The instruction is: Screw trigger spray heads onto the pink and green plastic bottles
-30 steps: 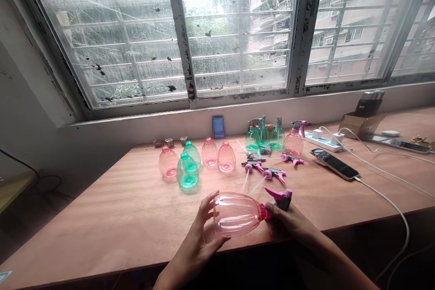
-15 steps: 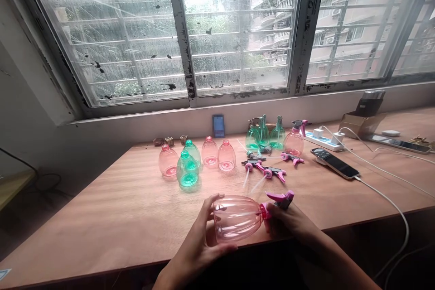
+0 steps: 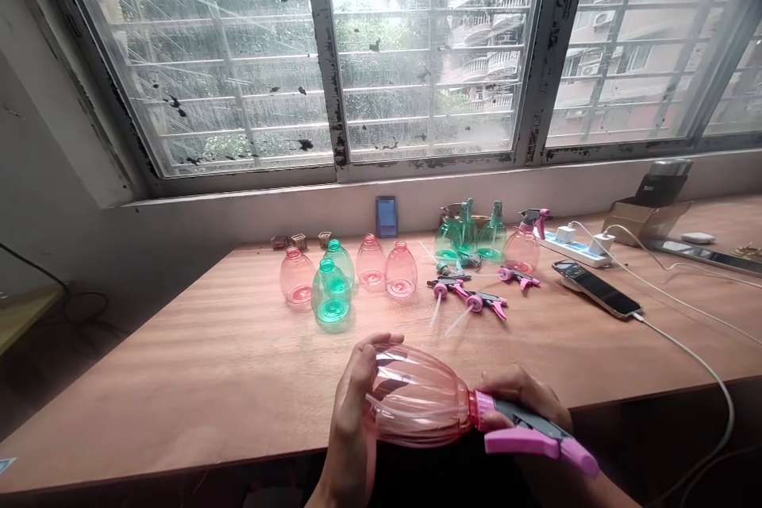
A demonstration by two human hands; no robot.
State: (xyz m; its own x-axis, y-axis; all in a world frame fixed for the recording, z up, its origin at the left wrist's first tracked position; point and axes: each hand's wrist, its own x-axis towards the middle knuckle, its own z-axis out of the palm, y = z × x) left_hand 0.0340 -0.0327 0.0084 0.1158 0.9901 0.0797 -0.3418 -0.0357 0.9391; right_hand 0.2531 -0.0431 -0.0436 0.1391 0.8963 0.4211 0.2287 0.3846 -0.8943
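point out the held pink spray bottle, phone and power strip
pink spray bottle point(image 3: 420, 397): head view, on its ribbed body
phone point(image 3: 595, 290): head view, on its screen
power strip point(image 3: 580, 252): head view, on its white casing

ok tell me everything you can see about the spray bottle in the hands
The spray bottle has an oval, ribbed, clear pink plastic body, apparently empty, and a pink-and-grey trigger head on its neck. It lies sideways above the table, the left hand on the body, the right hand at the neck.
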